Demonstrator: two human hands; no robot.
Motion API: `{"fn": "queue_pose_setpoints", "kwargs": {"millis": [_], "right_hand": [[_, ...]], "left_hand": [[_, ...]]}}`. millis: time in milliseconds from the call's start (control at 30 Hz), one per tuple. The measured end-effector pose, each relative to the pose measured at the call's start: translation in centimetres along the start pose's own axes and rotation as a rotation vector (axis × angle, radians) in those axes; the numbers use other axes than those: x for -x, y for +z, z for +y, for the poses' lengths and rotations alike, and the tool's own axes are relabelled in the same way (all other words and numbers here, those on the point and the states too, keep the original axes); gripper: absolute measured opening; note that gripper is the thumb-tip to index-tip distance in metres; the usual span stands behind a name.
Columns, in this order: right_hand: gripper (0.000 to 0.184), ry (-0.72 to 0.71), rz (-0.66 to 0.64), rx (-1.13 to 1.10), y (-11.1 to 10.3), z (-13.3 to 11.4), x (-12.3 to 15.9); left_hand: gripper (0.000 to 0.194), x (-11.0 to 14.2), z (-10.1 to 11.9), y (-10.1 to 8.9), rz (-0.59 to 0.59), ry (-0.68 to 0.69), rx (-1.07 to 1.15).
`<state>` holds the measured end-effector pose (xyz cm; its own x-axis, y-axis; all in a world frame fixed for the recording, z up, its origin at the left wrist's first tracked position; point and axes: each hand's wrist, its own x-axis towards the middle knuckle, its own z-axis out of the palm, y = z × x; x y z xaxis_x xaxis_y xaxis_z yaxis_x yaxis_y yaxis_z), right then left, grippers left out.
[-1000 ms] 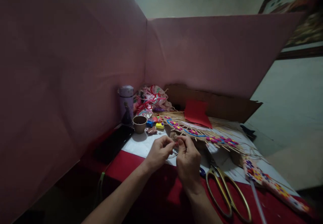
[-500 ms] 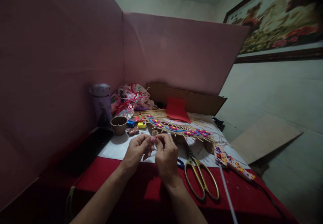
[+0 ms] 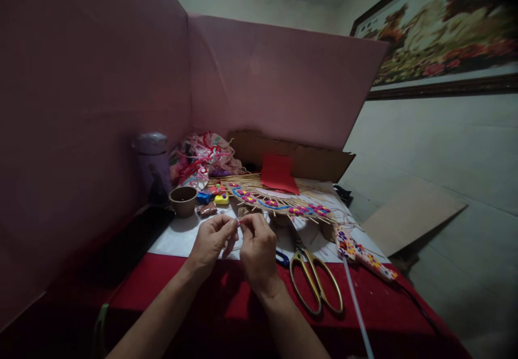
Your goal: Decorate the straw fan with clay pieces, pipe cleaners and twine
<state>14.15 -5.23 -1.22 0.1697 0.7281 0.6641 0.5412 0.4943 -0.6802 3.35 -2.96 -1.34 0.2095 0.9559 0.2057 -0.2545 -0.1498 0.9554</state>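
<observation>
My left hand [image 3: 211,241] and my right hand [image 3: 258,248] meet above the front of the white sheet, fingertips nearly touching. Both are closed in a pinch. Between them shows a tiny pinkish bit [image 3: 238,222], mostly hidden by the fingers and too small to name. Just beyond the hands lies a curved cardboard strip [image 3: 279,205] with thin sticks along its edges and magenta, yellow and blue decorations. Small packets, one yellow [image 3: 221,200], one blue [image 3: 203,197] and one brown [image 3: 207,209], lie past my left hand.
Gold-handled scissors [image 3: 317,283] and a flower-patterned glue gun [image 3: 366,256] with a clear glue stick lie right. A brown cup [image 3: 183,201], a purple flask [image 3: 152,167] and a dark flat object [image 3: 133,240] are left. Behind stand red paper [image 3: 279,173], pipe cleaners [image 3: 208,154] and pink panels [image 3: 279,78].
The whole view has shifted slightly, so everything sits a little further left. My hands stay pinched together, and less of the pinkish bit shows between the fingertips.
</observation>
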Motion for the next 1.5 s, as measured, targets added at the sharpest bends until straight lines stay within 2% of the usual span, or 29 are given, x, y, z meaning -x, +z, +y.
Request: {"fn": "queue_pose_setpoints", "kwargs": {"millis": [200,567,867,1100,1200,1367,1500], "right_hand": [[0.011,0.111,0.037,-0.025,0.2,0.1,0.0],[0.011,0.096,0.049,-0.025,0.0,0.0,-0.1],[0.012,0.116,0.024,-0.06,-0.1,-0.1,-0.1],[0.014,0.13,0.025,-0.069,0.1,0.2,-0.1],[0.015,0.097,0.036,-0.042,0.2,0.5,0.0],[0.019,-0.079,0.039,0.061,0.5,1.0,0.1],[0.018,-0.123,0.048,0.05,0.5,0.5,0.4]], "left_hand": [[0.026,0.1,0.1,0.3,-0.027,-0.019,0.062],[0.021,0.2,-0.1,0.1,-0.044,0.008,0.077],[0.02,0.3,0.3,-0.2,-0.052,0.028,0.013],[0.023,0.3,0.5,0.0,-0.052,0.059,-0.126],[0.023,0.3,0.5,0.1,-0.041,0.079,-0.216],[0.02,0.6,0.2,0.2,0.012,0.153,-0.355],[0.019,0.7,-0.1,0.3,0.095,0.177,-0.325]]}}
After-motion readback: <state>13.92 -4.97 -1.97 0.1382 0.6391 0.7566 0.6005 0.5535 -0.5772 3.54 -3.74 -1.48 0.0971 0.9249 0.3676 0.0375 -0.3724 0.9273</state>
